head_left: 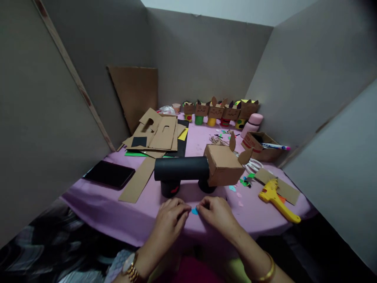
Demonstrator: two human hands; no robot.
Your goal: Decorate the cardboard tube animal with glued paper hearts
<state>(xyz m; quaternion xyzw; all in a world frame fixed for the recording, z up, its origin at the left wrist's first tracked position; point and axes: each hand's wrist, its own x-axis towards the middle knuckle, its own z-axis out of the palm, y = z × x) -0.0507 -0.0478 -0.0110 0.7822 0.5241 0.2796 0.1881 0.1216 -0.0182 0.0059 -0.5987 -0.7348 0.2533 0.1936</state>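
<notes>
A small blue paper cutout (194, 211) sits between my two hands at the table's front. My right hand (216, 214) pinches its right edge with thumb and forefinger. My left hand (173, 215) has its fingers closed, tips beside the cutout's left edge; whatever they hold is hidden. Just beyond the hands stands a cardboard animal figure: a black paper tube body (181, 168) on short black legs (170, 188), one with a red mark, and a brown box head (224, 165) with two leaf-shaped ears (245, 156) at the right end.
A yellow hot glue gun (278, 200) lies right, near white scissors (253, 166) and paper scraps (245, 181). A dark tablet (109, 174), a cardboard strip (138, 181) and stacked cardboard (163, 133) are left. Several box-headed figures (215, 113), a pink bottle (252, 124) and a box (260, 151) stand behind.
</notes>
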